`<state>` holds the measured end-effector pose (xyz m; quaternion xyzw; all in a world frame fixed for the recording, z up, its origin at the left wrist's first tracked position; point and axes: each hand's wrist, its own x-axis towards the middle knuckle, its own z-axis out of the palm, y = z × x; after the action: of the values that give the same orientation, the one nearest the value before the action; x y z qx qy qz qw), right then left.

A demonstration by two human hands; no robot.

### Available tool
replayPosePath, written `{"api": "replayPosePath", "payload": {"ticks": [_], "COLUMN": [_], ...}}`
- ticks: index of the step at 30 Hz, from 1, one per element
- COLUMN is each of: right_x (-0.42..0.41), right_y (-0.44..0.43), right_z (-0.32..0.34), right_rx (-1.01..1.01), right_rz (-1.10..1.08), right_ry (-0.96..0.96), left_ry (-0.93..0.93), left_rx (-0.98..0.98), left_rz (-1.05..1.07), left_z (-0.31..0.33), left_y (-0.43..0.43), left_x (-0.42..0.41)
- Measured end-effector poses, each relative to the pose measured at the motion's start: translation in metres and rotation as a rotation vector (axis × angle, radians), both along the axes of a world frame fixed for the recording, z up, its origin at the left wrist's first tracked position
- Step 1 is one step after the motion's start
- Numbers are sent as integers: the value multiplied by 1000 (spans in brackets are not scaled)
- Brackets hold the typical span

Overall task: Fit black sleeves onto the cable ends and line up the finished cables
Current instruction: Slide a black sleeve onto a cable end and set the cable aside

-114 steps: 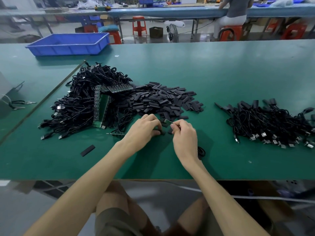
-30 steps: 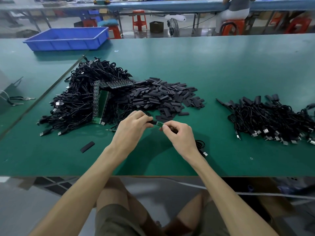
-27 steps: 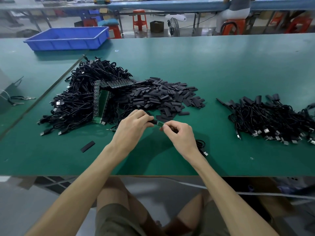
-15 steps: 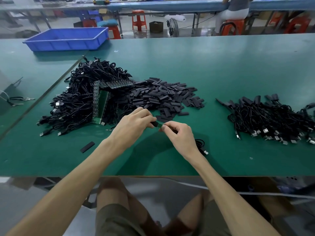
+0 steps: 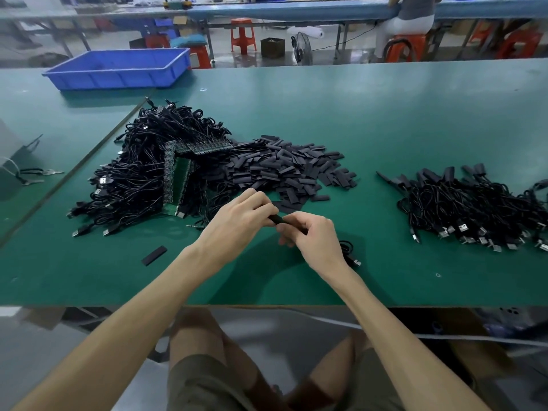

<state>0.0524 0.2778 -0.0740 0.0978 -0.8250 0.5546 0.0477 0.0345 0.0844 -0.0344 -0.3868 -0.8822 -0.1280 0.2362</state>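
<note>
- Since half a second ago the hands have drawn closer, and the green tip that showed between them is now covered in black.
- Head view: the left hand pinches the sleeve at its left end, thumb and curled fingers clamped on it.
- The right hand has its fingers curled tight round the sleeve's right end, where the cable enters (the joint itself is hidden).
- The sleeve is held just above the table, mid-front; its long axis runs left to right, the right end slightly nearer.
- The cable lies coiled just beside the right wrist, its plug pointing right.
- Beyond the hands is the sleeve pile, touching the cable heap to the left.
- Finished cables lie well apart on the right, plugs toward the near edge.
- A stray sleeve lies near the left forearm.
</note>
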Motion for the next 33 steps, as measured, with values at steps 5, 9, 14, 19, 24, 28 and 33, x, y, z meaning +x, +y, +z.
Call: {"api": "replayPosePath", "payload": {"ticks": [5,9,14,19,24,28,33], "right_x": [2,3,5,7,14,15,15], "right_y": [-5,-6,-7,-8,-11,-10,-12], "right_z": [-2,-2,-1,-2,4,4,2], "right_rx": [184,275,318,365,458,467,471], "right_rz": [-82,-145,-145,-154,-174,-163,-138], "right_ry": [107,190,223,277,482,530,520], "left_ry": [-175,-470,-591,-650,-708,-739,-754], "left_rx": [109,244,184,331,448,452,392], "left_rz": [78,105,152,210,254,222,197], "left_z": [-3,-6,-4,-13,-25,-23,-11], "left_y": [3,-3,-4,3,7,8,1], "left_x": [4,-1,-4,-4,0,3,0]}}
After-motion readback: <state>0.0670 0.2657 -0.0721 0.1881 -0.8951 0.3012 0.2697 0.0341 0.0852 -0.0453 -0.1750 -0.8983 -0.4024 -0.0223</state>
